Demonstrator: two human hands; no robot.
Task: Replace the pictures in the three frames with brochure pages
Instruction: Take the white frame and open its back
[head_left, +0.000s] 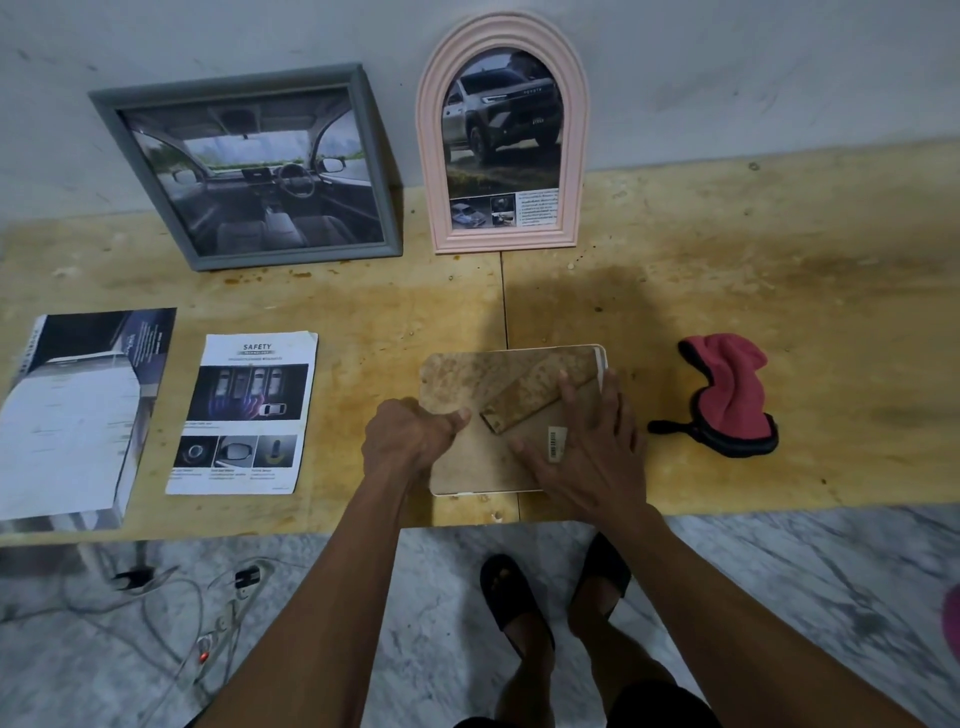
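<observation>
The left hand (410, 436) is curled, its thumb pressed onto the brown fibreboard back of the white-rimmed frame lying face down (467, 384), gripping that frame's left edge. The right hand (587, 447) lies flat with fingers spread, pressing on the backing beside the folded stand flap (535, 402) and a barcode sticker (557, 441).

This face-down frame sits at the near edge of the yellow wooden worktop (779, 291). Bare board lies behind it. Further back, leaning on the wall, stand a pink arched frame holding a truck brochure page (503, 135) and, to the left, a grey square frame holding a car-interior picture (249, 166).

Left of the face-down frame lie a white "SAFETY" brochure page (244, 415) and, beyond it, a dark brochure (78, 415). To its right lies a crumpled red cloth (727, 395).
</observation>
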